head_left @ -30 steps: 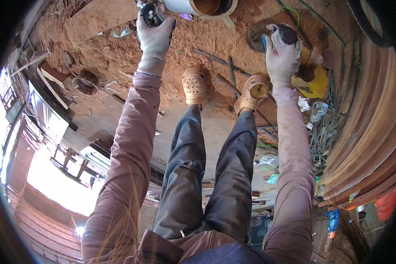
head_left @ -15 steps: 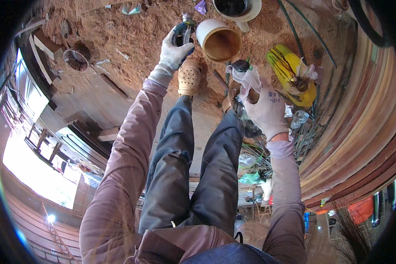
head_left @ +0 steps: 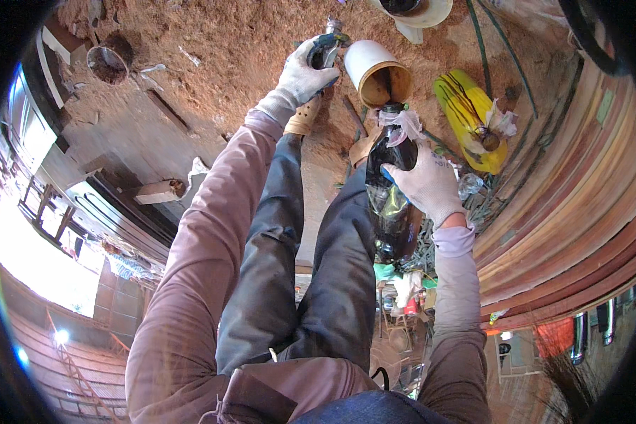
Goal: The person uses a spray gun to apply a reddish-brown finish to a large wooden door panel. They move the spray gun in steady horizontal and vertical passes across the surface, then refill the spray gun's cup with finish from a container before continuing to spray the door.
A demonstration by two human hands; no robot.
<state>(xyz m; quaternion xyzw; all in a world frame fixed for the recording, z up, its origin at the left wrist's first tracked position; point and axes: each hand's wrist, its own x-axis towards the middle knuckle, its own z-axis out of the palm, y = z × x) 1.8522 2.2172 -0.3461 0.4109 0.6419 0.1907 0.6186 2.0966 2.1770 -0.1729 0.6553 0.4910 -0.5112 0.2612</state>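
My left hand (head_left: 305, 74), in a white glove with dark blue fingers, is closed around a metal tool that looks like a spray gun (head_left: 332, 32). Beside it a white cup (head_left: 369, 62) with a brown-stained inside tilts its mouth towards me; it appears joined to the tool, though the joint is unclear. My gloved right hand (head_left: 431, 180) grips a large dark plastic bottle (head_left: 394, 205) by its side. Thin whitish plastic (head_left: 403, 127) is wrapped around its neck. The bottle's mouth sits at the cup's lower rim, and a dark streak shows inside the cup.
A yellow cut-open container (head_left: 466, 106) streaked with dark drips lies right of the bottle. Another white vessel (head_left: 431, 10) with dark contents stands at the far edge. Stacked boards (head_left: 565, 233) curve along the right. A round can (head_left: 109, 63) lies on the sawdust-strewn ground at left.
The bottle has swung up into view, its mouth now at the cup's rim. My left hand has moved right with the tool and the white cup. A dark streak has appeared in the cup.
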